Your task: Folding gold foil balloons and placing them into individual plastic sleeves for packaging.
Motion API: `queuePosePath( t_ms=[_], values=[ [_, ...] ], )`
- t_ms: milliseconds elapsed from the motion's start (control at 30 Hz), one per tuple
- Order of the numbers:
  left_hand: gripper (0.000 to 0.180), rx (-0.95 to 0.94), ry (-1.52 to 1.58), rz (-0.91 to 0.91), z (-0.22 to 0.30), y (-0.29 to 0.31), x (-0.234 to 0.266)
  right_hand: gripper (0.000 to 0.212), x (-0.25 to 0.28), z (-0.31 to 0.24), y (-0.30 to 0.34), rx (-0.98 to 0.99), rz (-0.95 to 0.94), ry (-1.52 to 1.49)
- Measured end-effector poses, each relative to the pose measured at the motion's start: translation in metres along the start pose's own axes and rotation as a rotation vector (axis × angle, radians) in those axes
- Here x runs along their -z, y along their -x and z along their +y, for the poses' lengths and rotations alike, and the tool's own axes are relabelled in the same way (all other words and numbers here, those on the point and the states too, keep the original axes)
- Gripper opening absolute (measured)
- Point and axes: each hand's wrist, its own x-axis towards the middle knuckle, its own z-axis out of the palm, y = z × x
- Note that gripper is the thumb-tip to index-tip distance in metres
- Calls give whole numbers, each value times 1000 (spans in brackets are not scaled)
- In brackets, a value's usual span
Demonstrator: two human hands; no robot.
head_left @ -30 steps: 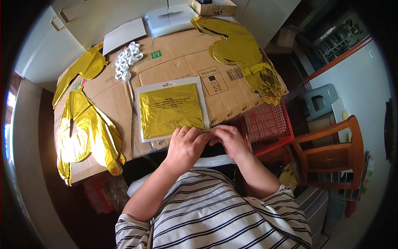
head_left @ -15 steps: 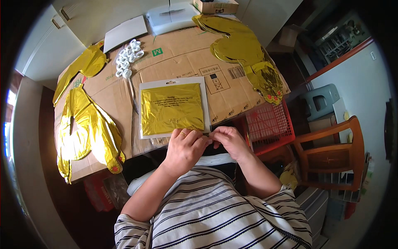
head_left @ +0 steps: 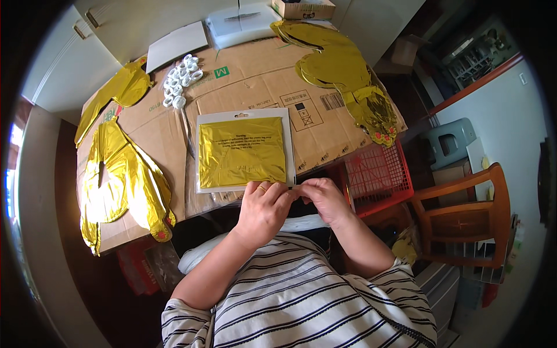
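A flat clear package [head_left: 242, 152] with a white backing card and folded gold foil inside lies at the near edge of the cardboard. My left hand [head_left: 262, 211], a ring on one finger, is closed at the package's lower right edge. Close beside it, my right hand [head_left: 325, 200] pinches at the same corner, fingertips nearly meeting those of the left. What sits between the fingertips is small and mostly covered, so I cannot make it out; the package's lower edge runs under or against the left fingers.
Gold foil balloons lie flat at the left [head_left: 119, 180], far left [head_left: 125, 87] and right [head_left: 336, 64]. White rings of ribbon [head_left: 183, 81], a white card stack [head_left: 177, 46] and clear bags [head_left: 241, 26] sit farther back. A red basket [head_left: 380, 177] and wooden chair [head_left: 458, 217] stand at right.
My left hand has shifted slightly right and nearer to me. The right hand stays about where it was, its fingers slightly changed. The package has barely moved.
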Motion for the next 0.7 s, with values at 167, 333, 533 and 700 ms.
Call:
queuePosePath(
  t_ms=[167,333,533,700],
  values=[
    [16,56,35,-14,3,0,0,26,-2,-2,1,11,5,2],
    [13,111,95,-6,4,1,-1,24,-1,2,-1,-19,2,-32],
    [14,79,86,9,1,4,-2,22,-4,2,1,-74,19,-81],
    [20,12,97,-3,-3,10,-1,22,-4,0,2,-39,2,-24]
  ],
)
